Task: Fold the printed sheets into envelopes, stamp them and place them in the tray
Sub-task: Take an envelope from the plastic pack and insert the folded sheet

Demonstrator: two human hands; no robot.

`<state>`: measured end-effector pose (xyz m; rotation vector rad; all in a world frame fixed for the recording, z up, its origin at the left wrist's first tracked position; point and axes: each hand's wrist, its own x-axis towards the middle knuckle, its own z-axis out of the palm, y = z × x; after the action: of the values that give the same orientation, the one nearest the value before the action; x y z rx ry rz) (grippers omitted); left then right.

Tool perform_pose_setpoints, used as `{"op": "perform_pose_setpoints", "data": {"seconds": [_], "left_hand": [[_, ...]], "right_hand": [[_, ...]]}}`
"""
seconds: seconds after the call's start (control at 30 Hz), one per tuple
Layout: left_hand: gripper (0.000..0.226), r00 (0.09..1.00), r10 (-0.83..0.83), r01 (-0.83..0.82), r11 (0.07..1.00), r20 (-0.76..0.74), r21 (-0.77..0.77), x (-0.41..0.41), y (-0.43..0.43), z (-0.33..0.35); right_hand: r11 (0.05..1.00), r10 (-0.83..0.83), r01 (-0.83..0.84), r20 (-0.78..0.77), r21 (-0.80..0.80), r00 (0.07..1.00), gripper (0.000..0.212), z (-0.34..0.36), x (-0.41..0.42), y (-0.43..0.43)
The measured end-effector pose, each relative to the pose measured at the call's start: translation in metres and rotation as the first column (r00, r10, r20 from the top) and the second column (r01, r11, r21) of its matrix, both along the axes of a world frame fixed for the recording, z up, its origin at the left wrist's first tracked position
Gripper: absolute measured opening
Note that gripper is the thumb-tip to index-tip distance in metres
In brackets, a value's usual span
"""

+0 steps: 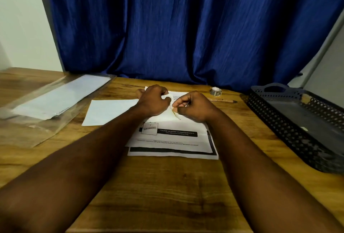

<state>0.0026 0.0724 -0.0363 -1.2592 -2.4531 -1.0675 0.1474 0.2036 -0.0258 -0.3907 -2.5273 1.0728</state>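
At the middle of the wooden table (167, 186), two printed sheets (173, 139) are stacked. The upper one is marked "CONFIDENTIAL" beside a black bar whose small print cannot be read. Over their far part, a small white paper strip (175, 112) is pinched between the curled fingers of the left hand (154, 102) and the right hand (193, 107). One plain white envelope (109, 111) is laid just left of the sheets, and one clear packet of envelopes (52, 100) further left. One roll of stamps (215, 91) and one pen (223, 100) are seen behind the right hand. One dark perforated tray (270, 121) is set at the right edge. Bare wood is left along the near edge.
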Motion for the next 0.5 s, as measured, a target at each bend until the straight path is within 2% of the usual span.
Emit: {"op": "perform_pose_setpoints", "data": {"seconds": [0.07, 0.13, 0.2, 0.23, 0.3, 0.4, 0.5], "left_hand": [[0.013, 1.000, -0.012, 0.012, 1.000, -0.006, 0.017, 0.001, -0.002, 0.003], [0.008, 0.998, -0.020, 0.022, 0.999, -0.053, 0.038, 0.000, -0.004, 0.006], [0.013, 0.993, -0.022, 0.029, 0.998, -0.115, 0.064, 0.000, -0.006, 0.012], [0.014, 0.987, -0.032, 0.047, 0.995, -0.160, 0.090, 0.001, -0.008, 0.015], [0.013, 0.958, -0.057, 0.099, 0.986, -0.281, 0.137, 0.003, -0.012, 0.022], [0.017, 0.885, -0.070, 0.147, 0.980, -0.460, 0.132, 0.007, -0.017, 0.037], [0.027, 0.766, -0.048, 0.133, 0.987, -0.641, 0.085, 0.018, -0.019, 0.052]], "right_hand": [[0.994, -0.058, 0.056, -0.029, -0.089, 0.998, 0.020, -0.001, -0.001, 0.001], [0.972, -0.118, 0.109, -0.033, -0.210, 0.992, 0.037, -0.001, -0.003, 0.001], [0.951, -0.155, 0.149, -0.002, -0.272, 0.988, 0.049, -0.002, -0.008, 0.005], [0.952, -0.134, 0.133, 0.012, -0.275, 0.991, 0.042, -0.001, -0.009, 0.006], [0.963, -0.066, 0.069, 0.019, -0.259, 0.998, 0.008, 0.006, -0.007, 0.004], [0.959, -0.037, 0.037, 0.004, -0.282, 0.999, 0.006, 0.014, 0.000, 0.004], [0.930, -0.043, 0.024, -0.045, -0.366, 0.998, 0.016, 0.019, 0.003, 0.001]]}}
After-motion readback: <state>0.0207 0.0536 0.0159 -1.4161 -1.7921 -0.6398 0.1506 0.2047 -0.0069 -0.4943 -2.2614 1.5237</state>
